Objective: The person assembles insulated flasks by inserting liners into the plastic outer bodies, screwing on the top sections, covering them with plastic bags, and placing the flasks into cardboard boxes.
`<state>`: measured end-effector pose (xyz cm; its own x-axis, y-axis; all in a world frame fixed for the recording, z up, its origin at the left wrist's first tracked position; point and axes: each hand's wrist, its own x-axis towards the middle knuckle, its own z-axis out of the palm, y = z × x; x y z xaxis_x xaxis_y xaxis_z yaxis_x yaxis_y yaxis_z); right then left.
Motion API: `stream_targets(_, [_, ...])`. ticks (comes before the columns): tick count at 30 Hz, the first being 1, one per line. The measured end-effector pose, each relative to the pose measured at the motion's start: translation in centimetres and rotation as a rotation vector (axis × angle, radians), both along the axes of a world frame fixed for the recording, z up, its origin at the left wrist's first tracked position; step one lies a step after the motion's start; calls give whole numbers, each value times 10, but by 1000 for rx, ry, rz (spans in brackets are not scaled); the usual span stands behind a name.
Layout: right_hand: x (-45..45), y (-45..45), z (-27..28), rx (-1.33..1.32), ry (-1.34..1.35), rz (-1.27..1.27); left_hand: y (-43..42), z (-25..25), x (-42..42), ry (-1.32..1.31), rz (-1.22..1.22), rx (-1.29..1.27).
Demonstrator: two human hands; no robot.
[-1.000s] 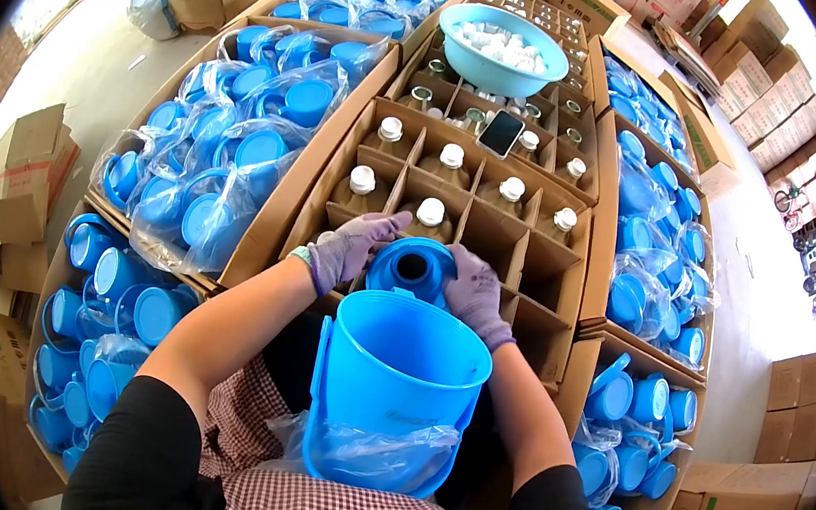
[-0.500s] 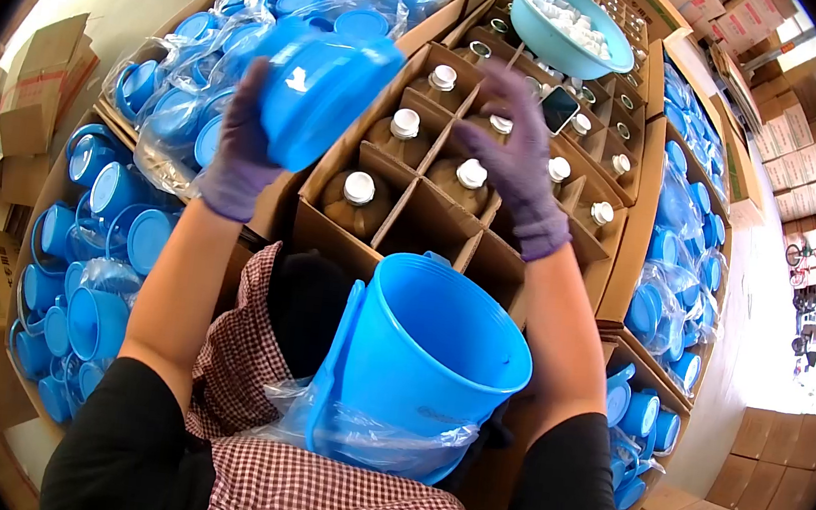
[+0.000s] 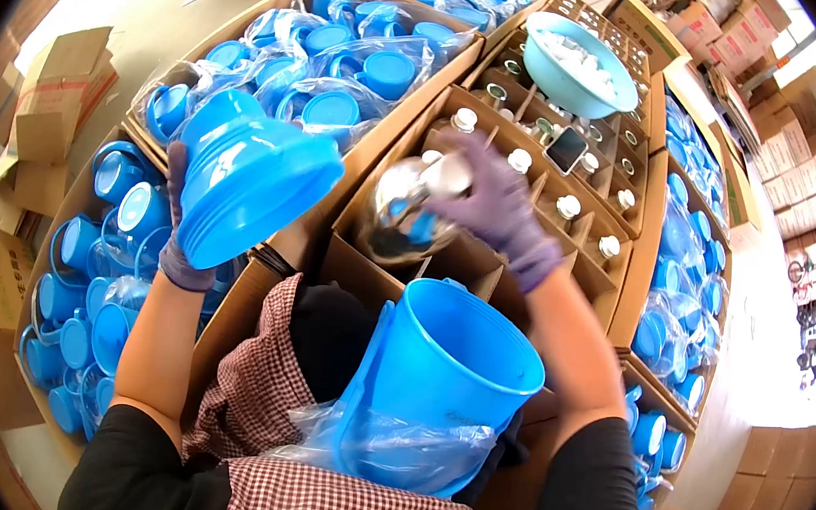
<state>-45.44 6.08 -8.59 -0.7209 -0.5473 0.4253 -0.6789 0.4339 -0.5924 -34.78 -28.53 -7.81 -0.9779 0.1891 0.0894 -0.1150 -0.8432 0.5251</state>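
Note:
In the head view, my left hand (image 3: 181, 229) grips a blue plastic thermos top (image 3: 265, 183) with a stepped, flared shape, held above the left carton. My right hand (image 3: 499, 210) is closed around the capped neck of a silvery thermos liner (image 3: 404, 222), which is tilted and blurred by motion. This liner is over a divided carton (image 3: 614, 304), where white caps show on other liners. Against my lap stands a blue plastic thermos shell (image 3: 463, 347), its wide mouth upward, with a handle at its left side and clear plastic wrap around its lower part.
Cartons of blue thermos parts (image 3: 91, 299) flank me on the left, and more blue parts (image 3: 677, 276) are at the right. A light-blue basin (image 3: 572, 92) of white pieces and a phone (image 3: 567, 150) rest on the divided cartons. Stacked boxes (image 3: 807, 149) stand farther off.
My right hand, open before, has closed on a liner's neck and moved it within the carton area. The blue thermos top has shifted left and downward and turned in my left hand.

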Motion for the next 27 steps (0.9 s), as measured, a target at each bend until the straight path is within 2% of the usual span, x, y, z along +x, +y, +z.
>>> stream_targets(3, [13,39,126,-53,-99,-191,22,31,-16,111,-72,-40])
stream_targets(5, [23,55,188,-354,-26,-106,31,43,-39,252,-165,-100])
stream_targets(6, [18,72,209,-335,107,-71,43,50,-46,242,-229,-47])
stream_targets(7, [25,82,232,-424,11,135,55,58,-53,228,-293,4])
stream_targets(8, [19,91,245,-556,-36,212,67,66,-60,211,-357,52])
stream_targets(9, [13,99,259,-685,-81,295,71,52,-83,293,-492,39])
stream_targets(10, [-12,110,267,-865,-81,246,80,50,-94,318,-566,17])
stream_targets(12, [-35,136,286,-834,-55,72,101,58,-95,344,-659,-46])
stream_targets(13, [-48,145,291,-721,-106,3,106,62,-91,355,-687,-78])
stream_targets(14, [-54,152,290,-612,-159,-65,110,66,-88,366,-713,-107])
stream_targets(17, [-64,144,234,-372,-234,-212,115,76,-66,423,-769,-209])
stream_targets(18, [-70,142,217,-351,-335,-258,116,77,-60,441,-789,-233])
stream_targets(19, [-64,132,202,-344,-304,-193,116,79,-56,458,-802,-256])
stream_targets(20, [-53,126,187,-483,-476,-234,115,80,-51,479,-809,-271])
stream_targets(22, [-49,118,156,-509,-663,-224,112,82,-43,531,-819,-281])
stream_targets(24, [-15,103,133,-544,-604,-170,110,80,-56,542,-804,-217])
stream_targets(25, [3,98,123,-463,-661,-183,109,75,-64,517,-780,-162])
stream_targets(27, [39,84,104,-380,-746,-232,115,55,-92,319,-710,11])
